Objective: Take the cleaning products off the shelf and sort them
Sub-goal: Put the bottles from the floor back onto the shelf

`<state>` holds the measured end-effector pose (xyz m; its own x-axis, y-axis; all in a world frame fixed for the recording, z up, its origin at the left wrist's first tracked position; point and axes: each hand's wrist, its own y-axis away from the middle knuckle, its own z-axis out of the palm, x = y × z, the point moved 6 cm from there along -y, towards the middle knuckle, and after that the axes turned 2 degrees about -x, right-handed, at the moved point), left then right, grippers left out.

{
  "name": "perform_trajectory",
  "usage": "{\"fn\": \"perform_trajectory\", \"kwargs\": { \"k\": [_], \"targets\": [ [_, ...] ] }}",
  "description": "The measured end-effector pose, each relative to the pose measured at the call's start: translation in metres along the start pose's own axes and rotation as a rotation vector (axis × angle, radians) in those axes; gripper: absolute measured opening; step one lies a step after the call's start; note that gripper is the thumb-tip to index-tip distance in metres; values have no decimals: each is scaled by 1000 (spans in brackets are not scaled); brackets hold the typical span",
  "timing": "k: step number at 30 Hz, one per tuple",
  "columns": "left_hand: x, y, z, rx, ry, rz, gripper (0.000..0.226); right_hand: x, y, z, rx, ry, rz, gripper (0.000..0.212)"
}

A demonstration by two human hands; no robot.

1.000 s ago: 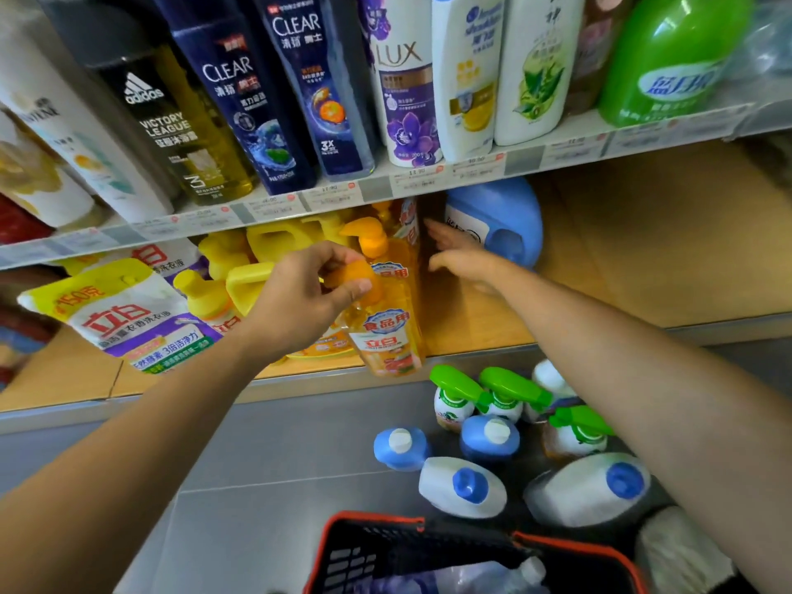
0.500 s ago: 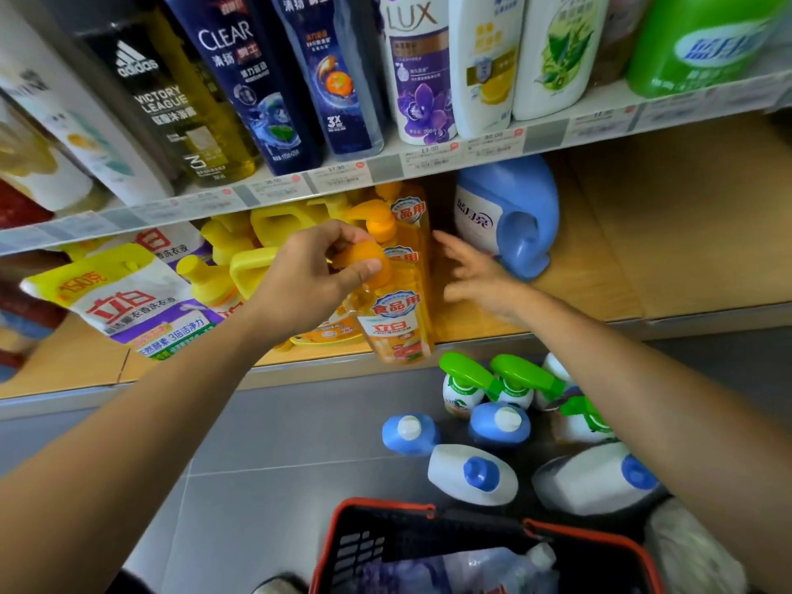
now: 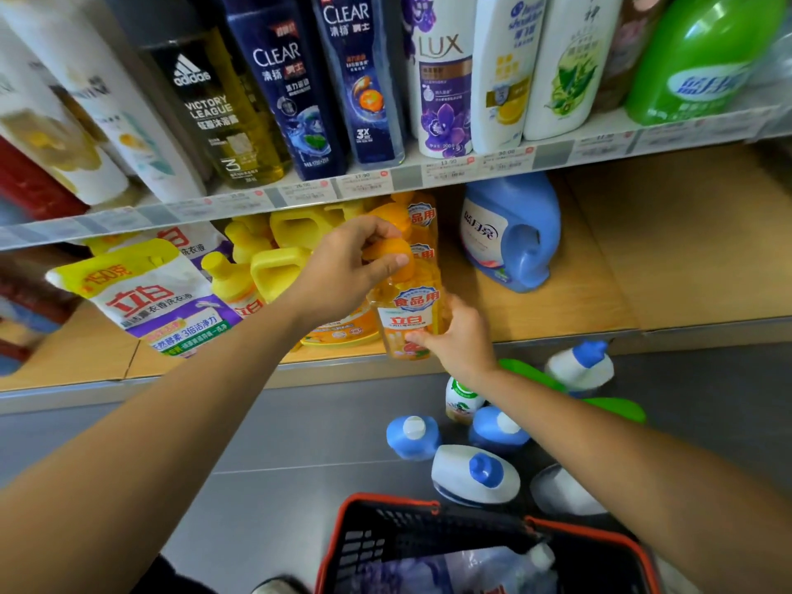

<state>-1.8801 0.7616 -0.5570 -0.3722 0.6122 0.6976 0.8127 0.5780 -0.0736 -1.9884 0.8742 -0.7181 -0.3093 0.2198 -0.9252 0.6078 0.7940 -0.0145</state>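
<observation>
At shelf (image 3: pixel 557 310) front, orange bottle (image 3: pixel 407 323)

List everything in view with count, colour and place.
Orange dish-soap bottle: one held, orange, lower shelf front; more behind.
Yellow jugs: several, yellow, lower shelf.
Refill pouch: one in front, white, yellow and purple, lower shelf left.
Detergent jug: one, blue, lower shelf right.
CLEAR bottles: two, dark blue, upper shelf.
LUX bottle: one, white and purple, upper shelf.
Green jug: one, green, upper shelf right.
Floor bottles: several, white and blue, floor.
Basket: one, black with red rim, bottom of view.
Left hand: grips the bottle's pump.
Right hand: holds the bottle's body.
</observation>
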Motion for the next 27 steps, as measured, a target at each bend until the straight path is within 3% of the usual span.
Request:
{"fn": "perform_trajectory", "kwargs": {
  "k": [7,12,16,18,21,25,27],
  "targets": [
    [-4,-11,5,48,-130,21,43,4,-30,-2,-14,55,-6,57],
    [-7,6,5,61,-310,134,55,9,-46,-1,-42,110,-13,57],
    [-17,28,-2,181,-568,205,45,6,-44,-3,-14,153,-22,58],
    [-27,32,-6,205,-639,134,47,6,-38,-1,12,102,-21,59],
    [-37,36,-2,169,-647,72,59,6,-32,5,35,-48,-4,57],
    [-42,40,4,176,-598,72,67,5,-30,6,117,-3,53,45],
    [-44,42,7,180,-592,67,71,4,-32,5,69,22,107,42]
  ]
}}
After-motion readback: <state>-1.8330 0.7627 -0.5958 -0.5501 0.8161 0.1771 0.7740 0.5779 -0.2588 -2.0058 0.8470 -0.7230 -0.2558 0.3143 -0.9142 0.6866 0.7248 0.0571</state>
